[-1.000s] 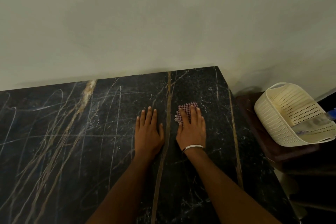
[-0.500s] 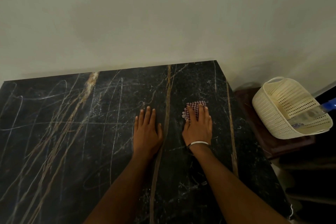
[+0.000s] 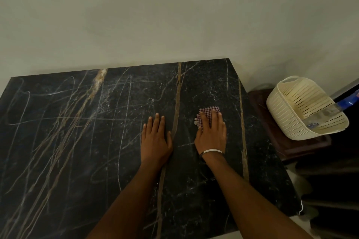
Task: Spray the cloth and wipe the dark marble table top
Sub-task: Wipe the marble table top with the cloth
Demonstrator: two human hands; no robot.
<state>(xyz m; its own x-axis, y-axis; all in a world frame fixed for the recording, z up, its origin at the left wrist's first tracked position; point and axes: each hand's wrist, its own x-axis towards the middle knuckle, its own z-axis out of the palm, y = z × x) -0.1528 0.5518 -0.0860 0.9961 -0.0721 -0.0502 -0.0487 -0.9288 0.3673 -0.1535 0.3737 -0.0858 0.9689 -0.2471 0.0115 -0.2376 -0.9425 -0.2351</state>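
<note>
Dark marble table top [image 3: 73, 141], veined gold and white, carries two hands and one cloth. Your right hand [image 3: 210, 135] presses flat, fingers straight, on the checked red-and-white cloth [image 3: 208, 110], which lies toward 2 o'clock from the slab's middle; most of it is hidden under your fingers. Your left hand [image 3: 155, 139] rests open on bare stone beside it. At 3 o'clock sits one cream perforated basket [image 3: 287, 118] holding a spray bottle [image 3: 330, 110], cut off by the frame edge.
</note>
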